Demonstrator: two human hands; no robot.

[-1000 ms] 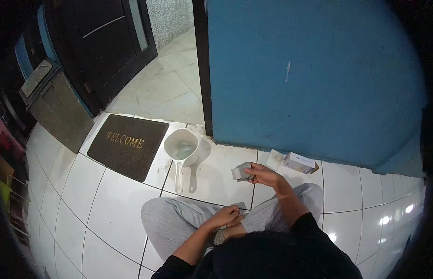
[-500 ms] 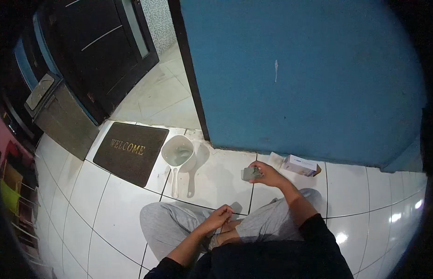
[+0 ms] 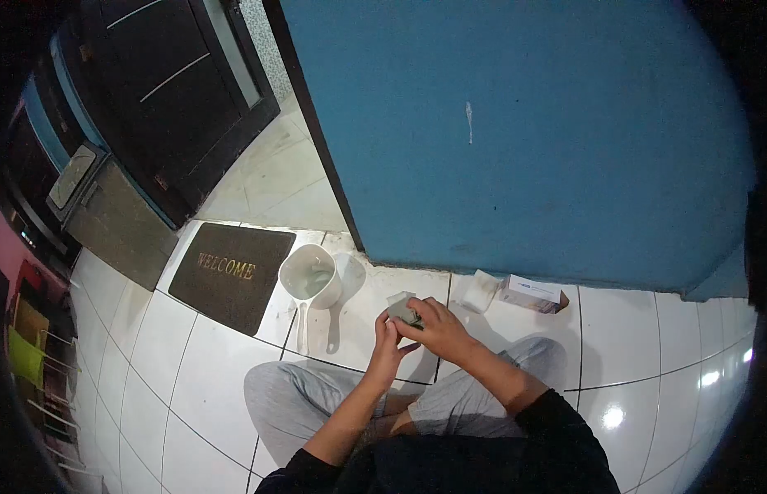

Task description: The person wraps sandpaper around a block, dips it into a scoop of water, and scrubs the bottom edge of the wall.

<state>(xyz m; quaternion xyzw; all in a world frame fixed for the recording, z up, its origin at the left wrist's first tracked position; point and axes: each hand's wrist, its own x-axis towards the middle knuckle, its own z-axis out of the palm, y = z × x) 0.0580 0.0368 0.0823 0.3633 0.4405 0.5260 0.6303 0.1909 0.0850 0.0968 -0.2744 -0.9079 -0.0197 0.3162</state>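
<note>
Grey block (image 3: 402,309) sits between the person's hands, above the white tiled floor (image 3: 210,395); the right hand (image 3: 441,331) has its grip wrapped round it, while the left hand (image 3: 387,351) meets its near side, whether clasping I can't tell. Near them, a white dipper (image 3: 329,291) stands beside the WELCOME mat (image 3: 227,300).
</note>
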